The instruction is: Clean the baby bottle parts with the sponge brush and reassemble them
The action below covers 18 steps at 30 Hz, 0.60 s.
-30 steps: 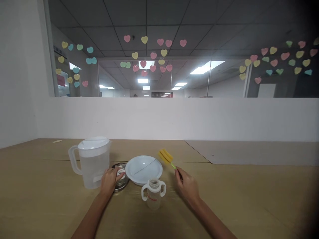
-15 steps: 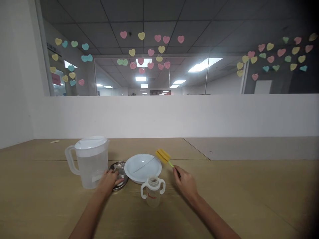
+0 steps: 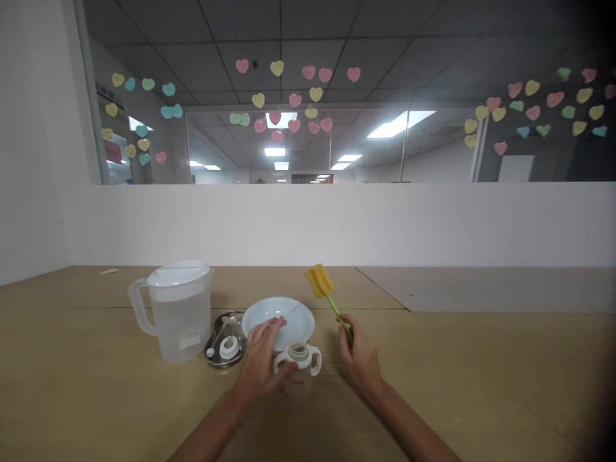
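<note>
My right hand [image 3: 360,353] is closed round the green handle of a bottle brush [image 3: 320,281], whose yellow sponge head points up and away to the left. Just left of a clear baby bottle [image 3: 299,378] is my left hand [image 3: 262,359], fingers apart, the thumb reaching across the bottle's left handle. Whether the thumb touches the bottle I cannot tell. The bottle stands upright with its top uncovered and has two white handles. Behind it sits a white bowl [image 3: 303,327] with a thin stick-like thing [image 3: 293,310] across it, partly hidden by my left fingers.
A metal tray [image 3: 219,364] left of the bowl holds a white bottle ring [image 3: 229,347] and small clear parts. Further left stands a lidded plastic pitcher [image 3: 178,321]. The wooden table [image 3: 457,385] runs back to a white wall below a window with heart-shaped notes.
My left hand has moved right from the metal tray to the bottle, uncovering the white ring. The bottle brush in my right hand has tilted more upright.
</note>
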Tool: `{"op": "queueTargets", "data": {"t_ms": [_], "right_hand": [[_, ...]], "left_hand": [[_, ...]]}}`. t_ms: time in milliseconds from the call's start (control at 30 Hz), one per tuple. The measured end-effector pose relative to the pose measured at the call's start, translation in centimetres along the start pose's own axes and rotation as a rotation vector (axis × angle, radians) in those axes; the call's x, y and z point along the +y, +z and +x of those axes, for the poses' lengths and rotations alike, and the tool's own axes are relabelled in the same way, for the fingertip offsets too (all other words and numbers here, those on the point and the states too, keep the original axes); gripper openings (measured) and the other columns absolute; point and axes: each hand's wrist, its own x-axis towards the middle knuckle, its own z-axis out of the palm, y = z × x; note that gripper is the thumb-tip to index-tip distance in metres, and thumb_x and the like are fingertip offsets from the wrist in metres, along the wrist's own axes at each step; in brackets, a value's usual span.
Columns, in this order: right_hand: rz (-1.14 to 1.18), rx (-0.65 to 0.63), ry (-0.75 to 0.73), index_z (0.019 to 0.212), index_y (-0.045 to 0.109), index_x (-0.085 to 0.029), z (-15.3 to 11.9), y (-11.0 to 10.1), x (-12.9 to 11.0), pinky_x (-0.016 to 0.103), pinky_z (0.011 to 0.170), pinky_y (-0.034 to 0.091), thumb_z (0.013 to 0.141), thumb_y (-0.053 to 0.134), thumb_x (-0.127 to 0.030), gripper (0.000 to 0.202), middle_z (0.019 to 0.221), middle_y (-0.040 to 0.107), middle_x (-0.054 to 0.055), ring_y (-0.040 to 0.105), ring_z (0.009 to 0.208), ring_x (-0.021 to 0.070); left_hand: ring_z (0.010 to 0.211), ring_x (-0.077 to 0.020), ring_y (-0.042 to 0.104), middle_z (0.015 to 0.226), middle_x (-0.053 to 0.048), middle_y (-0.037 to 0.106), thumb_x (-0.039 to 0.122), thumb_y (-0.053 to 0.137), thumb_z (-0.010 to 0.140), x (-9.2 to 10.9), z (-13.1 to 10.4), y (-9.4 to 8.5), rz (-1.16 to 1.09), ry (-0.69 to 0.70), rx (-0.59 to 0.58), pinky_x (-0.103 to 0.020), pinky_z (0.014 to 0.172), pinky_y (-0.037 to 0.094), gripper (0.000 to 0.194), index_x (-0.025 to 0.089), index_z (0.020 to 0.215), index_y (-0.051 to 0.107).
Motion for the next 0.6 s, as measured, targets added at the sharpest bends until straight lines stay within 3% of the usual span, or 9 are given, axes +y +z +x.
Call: {"op": "queueTargets", "data": {"t_ms": [67,133,333,500,600], "right_hand": [[0.025,0.023,-0.071,0.106,0.053,-0.015,-0.3,0.2,0.0,0.027,0.066,0.05,0.089,0.035,-0.033,0.031,0.09,0.066,0.01,0.064,0.071,0.0173],[0.037,0.051,-0.113,0.105,0.055,-0.015,-0.5,0.2,-0.1,0.028,0.069,0.052,0.089,0.036,-0.033,0.03,0.093,0.067,0.01,0.065,0.076,0.0178],[0.083,0.238,-0.269,0.095,0.057,-0.017,-0.9,-0.9,-1.2,0.023,0.059,0.052,0.086,0.045,-0.026,0.017,0.081,0.067,0.007,0.063,0.065,0.0147],[0.065,0.308,-0.267,0.088,0.057,-0.018,-0.9,-1.5,-1.6,0.024,0.054,0.05,0.085,0.044,-0.029,0.017,0.072,0.065,0.007,0.06,0.056,0.0146],[0.082,0.227,-0.172,0.089,0.056,-0.017,-0.6,-1.3,-1.7,0.024,0.055,0.048,0.086,0.041,-0.032,0.021,0.075,0.065,0.007,0.061,0.06,0.0147]], "left_hand": [[0.122,-0.0296,0.039,0.131,-0.014,0.046,0.053,0.055,0.076,0.6,-0.7,1.9,-0.073,0.031,-0.07,-0.046,0.1,0.031,0.069,0.017,0.132,0.035],[0.119,-0.0292,0.042,0.128,-0.014,0.049,0.051,0.056,0.077,0.9,-1.3,3.0,-0.156,-0.017,-0.067,-0.048,0.1,0.031,0.066,0.019,0.131,0.037],[0.099,-0.022,0.056,0.112,-0.009,0.057,0.043,0.074,0.061,1.9,-1.8,3.2,-0.589,-0.221,0.002,-0.037,0.09,0.045,0.099,0.021,0.139,0.018],[0.103,-0.0243,0.053,0.11,-0.009,0.056,0.04,0.075,0.061,2.9,-1.3,2.5,-0.637,-0.168,-0.067,-0.037,0.092,0.043,0.06,0.02,0.113,0.054],[0.106,-0.0257,0.052,0.115,-0.011,0.055,0.044,0.071,0.065,2.6,-1.4,2.5,-0.664,-0.178,-0.065,-0.038,0.092,0.043,0.063,0.019,0.119,0.05]]}}
